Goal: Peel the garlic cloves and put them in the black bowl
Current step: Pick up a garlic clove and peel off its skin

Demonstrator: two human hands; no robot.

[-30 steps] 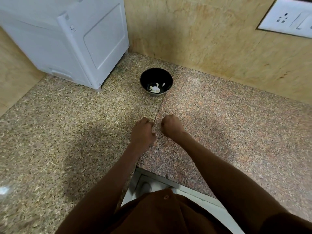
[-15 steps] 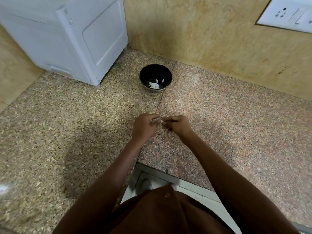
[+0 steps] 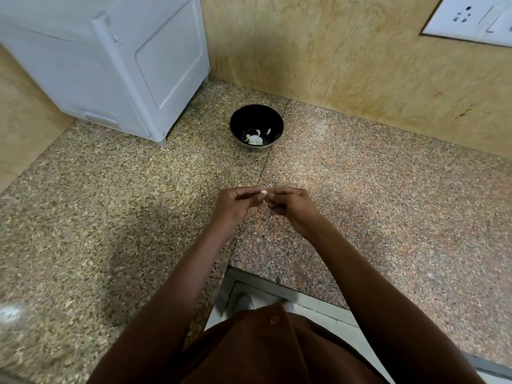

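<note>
Pale garlic clove [image 3: 263, 192] is sitting pinched between the fingertips of the left hand [image 3: 234, 205] and right hand [image 3: 291, 207], above the granite counter [image 3: 388, 203]. Both hands are gripping it, well short of the black bowl [image 3: 256, 126], which is holding peeled pieces

open counter [image 3: 360, 203] between hands, bowl [image 3: 243, 117].

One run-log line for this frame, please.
phase: peeling | left hand and right hand: pinch garlic clove above counter | black bowl: holds pale pieces
</note>
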